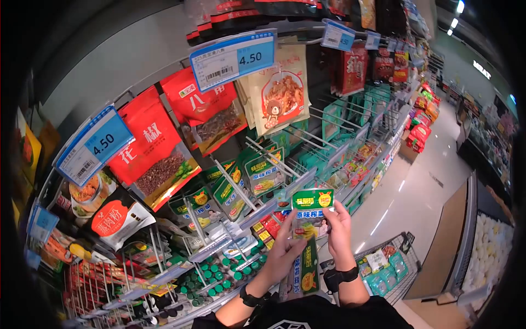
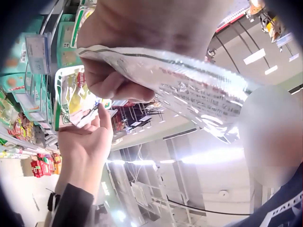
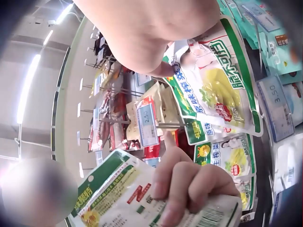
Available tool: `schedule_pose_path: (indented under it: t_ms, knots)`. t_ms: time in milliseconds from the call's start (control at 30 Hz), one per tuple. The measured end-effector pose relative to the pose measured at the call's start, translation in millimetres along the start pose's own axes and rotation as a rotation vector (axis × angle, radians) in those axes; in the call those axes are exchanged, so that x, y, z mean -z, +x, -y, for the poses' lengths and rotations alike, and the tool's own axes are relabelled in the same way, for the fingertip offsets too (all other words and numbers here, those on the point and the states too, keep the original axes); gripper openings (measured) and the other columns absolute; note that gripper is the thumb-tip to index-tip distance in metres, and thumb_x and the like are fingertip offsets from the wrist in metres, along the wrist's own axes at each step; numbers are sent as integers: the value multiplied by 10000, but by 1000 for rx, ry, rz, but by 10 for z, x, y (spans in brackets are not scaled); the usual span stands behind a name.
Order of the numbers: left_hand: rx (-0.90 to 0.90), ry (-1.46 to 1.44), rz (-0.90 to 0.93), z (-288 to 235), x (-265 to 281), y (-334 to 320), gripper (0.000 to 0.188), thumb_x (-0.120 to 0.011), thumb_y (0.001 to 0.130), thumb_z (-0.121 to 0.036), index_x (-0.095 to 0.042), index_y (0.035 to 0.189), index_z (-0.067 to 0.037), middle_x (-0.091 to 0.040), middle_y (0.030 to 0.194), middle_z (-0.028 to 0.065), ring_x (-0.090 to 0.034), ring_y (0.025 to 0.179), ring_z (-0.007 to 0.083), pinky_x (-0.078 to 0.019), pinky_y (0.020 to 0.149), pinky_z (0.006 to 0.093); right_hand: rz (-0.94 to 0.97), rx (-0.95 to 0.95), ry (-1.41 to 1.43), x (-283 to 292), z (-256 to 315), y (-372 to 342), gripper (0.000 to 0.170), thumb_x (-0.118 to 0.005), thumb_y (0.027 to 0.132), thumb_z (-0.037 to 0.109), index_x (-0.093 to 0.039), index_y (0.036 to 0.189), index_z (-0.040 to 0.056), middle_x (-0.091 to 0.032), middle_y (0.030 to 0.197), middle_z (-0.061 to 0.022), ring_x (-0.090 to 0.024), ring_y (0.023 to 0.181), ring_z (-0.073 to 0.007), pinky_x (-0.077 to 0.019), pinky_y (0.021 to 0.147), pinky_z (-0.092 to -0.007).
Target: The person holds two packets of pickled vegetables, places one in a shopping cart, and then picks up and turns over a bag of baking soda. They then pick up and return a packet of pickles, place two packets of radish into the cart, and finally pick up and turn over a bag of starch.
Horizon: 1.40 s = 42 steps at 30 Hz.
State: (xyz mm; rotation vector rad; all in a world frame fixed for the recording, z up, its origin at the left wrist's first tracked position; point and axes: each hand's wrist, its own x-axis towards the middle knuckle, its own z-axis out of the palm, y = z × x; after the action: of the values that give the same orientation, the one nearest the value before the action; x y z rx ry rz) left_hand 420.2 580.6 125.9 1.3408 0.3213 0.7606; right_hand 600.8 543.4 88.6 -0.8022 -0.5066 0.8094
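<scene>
In the head view my right hand (image 1: 338,230) pinches a green-and-white pickled mustard packet (image 1: 310,215) by its upper edge, upright in front of the lower shelf hooks. My left hand (image 1: 284,249) holds a second, similar packet (image 1: 308,271) lower down, nearer my body. The right wrist view shows that lower packet (image 3: 123,194) back side out, the left fingers (image 3: 177,182) curled over it. There the upper packet (image 3: 222,82) hangs from the right thumb and fingers, overlapping matching packets behind it. Seen from the left wrist, the left hand's packet (image 2: 184,85) is silvery.
More mustard packets (image 1: 264,174) hang on metal hooks before me. Red spice bags (image 1: 150,142) and blue price tags (image 1: 233,59) line the rack above. Green-capped jars (image 1: 219,277) stand below. A wire cart (image 1: 413,257) with teal packs is at my right, beside the aisle floor (image 1: 383,205).
</scene>
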Motion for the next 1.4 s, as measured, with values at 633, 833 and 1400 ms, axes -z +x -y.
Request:
schedule_pose_path:
  t_ms: [633,833,1400]
  knots:
    - [-74,-252,-150,-33,-383,170,786,-520,1057,-62,-1,1646,-105,-474,781,2,-432,713,70,-337,667,239,338,183,-33,-232,-154,701,693,-767,872,5,-420,1466,-77,-652,1280,-150,-645,1129,-181,-504,1003,-327]
    - [-82,-198,-149,20,-349,171,784,-521,1056,-50,-10,1647,-110,-482,783,13,-445,716,69,-346,667,232,309,127,-72,-386,-162,738,680,-707,894,6,-410,1506,-10,-667,976,-18,-639,826,-57,-511,702,-201]
    - [-10,-158,-329,-115,-421,265,659,-533,1056,-71,-157,1598,-64,-633,918,55,-558,827,67,-434,755,235,270,198,-84,-814,-341,1068,514,-693,921,-38,-436,1357,52,-662,991,-73,-596,811,-84,-485,697,-217]
